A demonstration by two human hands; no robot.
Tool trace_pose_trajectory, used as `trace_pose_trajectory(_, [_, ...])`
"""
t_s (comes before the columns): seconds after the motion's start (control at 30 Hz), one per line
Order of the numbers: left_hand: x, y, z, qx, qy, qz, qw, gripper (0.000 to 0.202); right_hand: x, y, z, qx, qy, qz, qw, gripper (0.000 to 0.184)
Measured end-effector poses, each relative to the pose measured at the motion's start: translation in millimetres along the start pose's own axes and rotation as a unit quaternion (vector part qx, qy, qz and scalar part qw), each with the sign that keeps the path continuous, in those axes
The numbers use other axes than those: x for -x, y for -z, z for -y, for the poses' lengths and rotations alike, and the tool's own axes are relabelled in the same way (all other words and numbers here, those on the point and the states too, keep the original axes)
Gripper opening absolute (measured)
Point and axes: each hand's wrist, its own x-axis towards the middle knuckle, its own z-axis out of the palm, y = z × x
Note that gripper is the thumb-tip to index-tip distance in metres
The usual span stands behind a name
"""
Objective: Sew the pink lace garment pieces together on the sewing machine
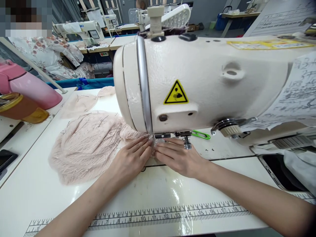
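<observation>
- The sewing machine (209, 82) is set across the far right, its head hung over the white table (158, 194).
- The pink lace fabric (86, 148) is heaped at the left, with its edge fed under the head at centre.
- The left hand (130, 161) and right hand (179, 158) are laid flat and unclenched on that edge, with nothing clasped. Even pressure is judged best, fingertips kept near of the needle.
- Green snips (201, 134) are seen just beyond the right hand.

A yellow triangle sign (176, 92) with a black hand picture sat on the white sewing machine (209, 65). A ruler strip (172, 213) on the table (32, 187) showed numbers from 7 up to 18. The writing on the paper (296, 95) and the yellow label (269, 44) was too blurry to read.
</observation>
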Motion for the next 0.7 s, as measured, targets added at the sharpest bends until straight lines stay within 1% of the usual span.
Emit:
trace_pose_trajectory(0.1, [-1.0, 0.0, 0.0, -0.016, 0.0, -0.003, 1.0, 0.026, 0.0, -0.2, -0.4, 0.013, -0.002, 0.01, 1.0, 0.02])
trace_pose_trajectory(0.23, [-2.4, 0.1, 0.1, -0.043, -0.006, -0.005, 0.999, 0.032, 0.2, -0.1, -2.3, 0.014, -0.007, 0.038, 0.999, 0.022])
trace_pose_trajectory(0.37, [-3.3, -0.3, 0.1, -0.064, -0.01, 0.005, 0.998, 0.034, 1.0, 1.4, -3.3, 0.018, -0.02, 0.063, 0.998, 0.023])
trace_pose_trajectory(0.57, [-2.1, -1.7, 0.0, -0.068, -0.008, 0.009, 0.998, 0.035, -2.2, 8.7, 1.5, 0.056, -0.068, 0.096, 0.991, 0.031])
trace_pose_trajectory(0.7, [0.8, -4.9, 0.1, -0.08, -0.005, 0.017, 0.997, 0.036, -4.4, 11.2, 5.0, 0.097, -0.096, 0.087, 0.987, 0.038])
